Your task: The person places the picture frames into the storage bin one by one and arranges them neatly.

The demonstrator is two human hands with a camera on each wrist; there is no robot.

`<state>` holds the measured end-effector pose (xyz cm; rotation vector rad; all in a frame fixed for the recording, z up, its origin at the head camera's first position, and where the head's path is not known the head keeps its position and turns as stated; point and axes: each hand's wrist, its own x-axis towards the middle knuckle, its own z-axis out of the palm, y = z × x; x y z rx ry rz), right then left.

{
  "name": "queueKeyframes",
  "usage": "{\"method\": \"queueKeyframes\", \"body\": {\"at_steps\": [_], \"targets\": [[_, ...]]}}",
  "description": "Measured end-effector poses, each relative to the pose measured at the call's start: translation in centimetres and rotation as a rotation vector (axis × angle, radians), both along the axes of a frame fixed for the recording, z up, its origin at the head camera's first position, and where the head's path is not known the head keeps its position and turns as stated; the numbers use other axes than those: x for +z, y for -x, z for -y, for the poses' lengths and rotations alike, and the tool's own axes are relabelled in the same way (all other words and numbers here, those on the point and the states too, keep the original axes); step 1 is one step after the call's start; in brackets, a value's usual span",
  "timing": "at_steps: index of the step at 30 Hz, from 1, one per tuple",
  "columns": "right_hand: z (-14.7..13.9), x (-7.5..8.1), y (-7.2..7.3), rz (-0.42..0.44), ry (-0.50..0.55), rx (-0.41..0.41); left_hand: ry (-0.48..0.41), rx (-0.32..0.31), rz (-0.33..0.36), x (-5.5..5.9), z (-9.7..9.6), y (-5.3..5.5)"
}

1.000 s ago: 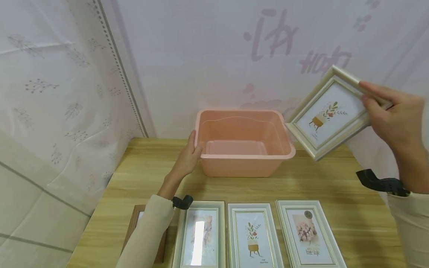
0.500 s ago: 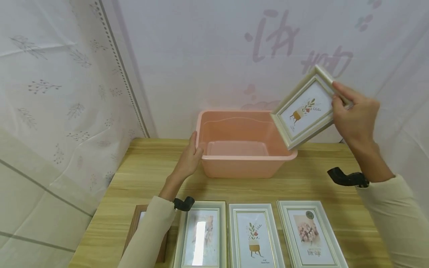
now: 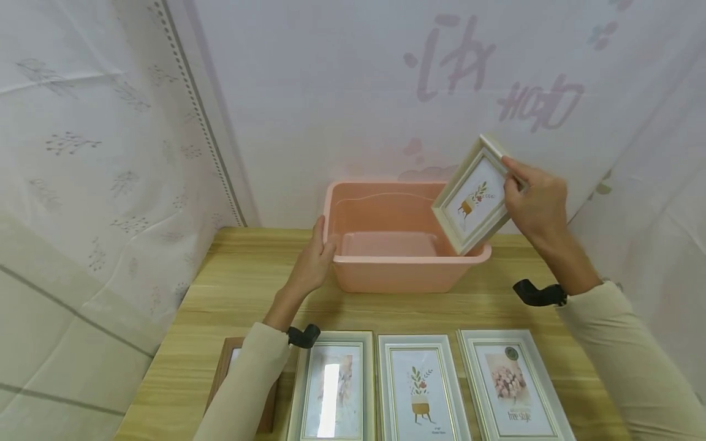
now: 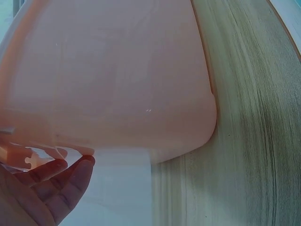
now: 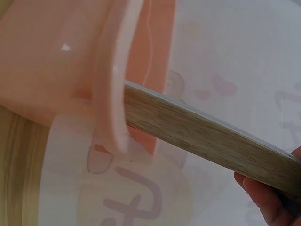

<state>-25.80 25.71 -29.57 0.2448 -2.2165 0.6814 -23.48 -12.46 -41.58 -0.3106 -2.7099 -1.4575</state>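
A pink plastic basin stands at the back of the wooden table. My left hand grips its left rim, and in the left wrist view the fingers curl under the rim beside the basin's side. In my right hand is a pale picture frame with a potted-plant print, pinched at its upper right edge. The frame is tilted, its lower corner dipping inside the basin's right end. From the right wrist view, the frame's wood-grained side passes behind the basin rim.
Along the table's front lie three pale picture frames: a left one, a middle one and a right one. A brown frame lies partly under my left sleeve. A printed white curtain hangs directly behind the basin.
My right hand has carried the picture frame leftward and down, from beside the basin's right end to partly inside it. The left hand keeps its grip on the rim.
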Motion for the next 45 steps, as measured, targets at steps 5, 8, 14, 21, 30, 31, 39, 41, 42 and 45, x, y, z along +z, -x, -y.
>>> {"method": "queueKeyframes", "body": {"at_steps": [5, 8, 14, 21, 30, 31, 39, 41, 42, 45], "targets": [[0.8, -1.3, 0.4, 0.031, -0.061, 0.013, -0.004, 0.007, -0.007, -0.1, 0.2, -0.2], [1.1, -2.3, 0.7, 0.031, -0.110, 0.027, -0.002, 0.005, -0.018, -0.2, 0.2, -0.2], [1.8, -4.1, 1.2, 0.066, -0.172, 0.012, 0.001, -0.025, -0.052, -0.3, 0.2, 0.0], [2.4, -5.9, 1.8, 0.113, -0.214, 0.003, 0.006, -0.016, -0.067, -0.3, 0.2, 0.1], [3.4, -7.7, 2.1, 0.162, -0.266, 0.001, 0.000, -0.026, -0.063, -0.2, 0.3, 0.1], [3.4, -8.0, 2.1, 0.165, -0.269, 0.003, -0.003, -0.037, -0.064, -0.2, 0.2, 0.1], [3.5, -8.5, 2.1, 0.173, -0.279, -0.005, -0.043, -0.065, -0.039, -0.4, 0.5, 0.1], [3.5, -8.6, 2.0, 0.179, -0.269, -0.011, -0.047, -0.067, -0.032, -0.5, 0.5, 0.1], [3.6, -8.6, 2.0, 0.181, -0.265, -0.013, -0.046, -0.070, -0.030, -0.4, 0.5, 0.2], [3.8, -8.6, 2.1, 0.178, -0.254, -0.002, -0.030, -0.073, -0.012, 0.1, 0.7, 0.2]]}}
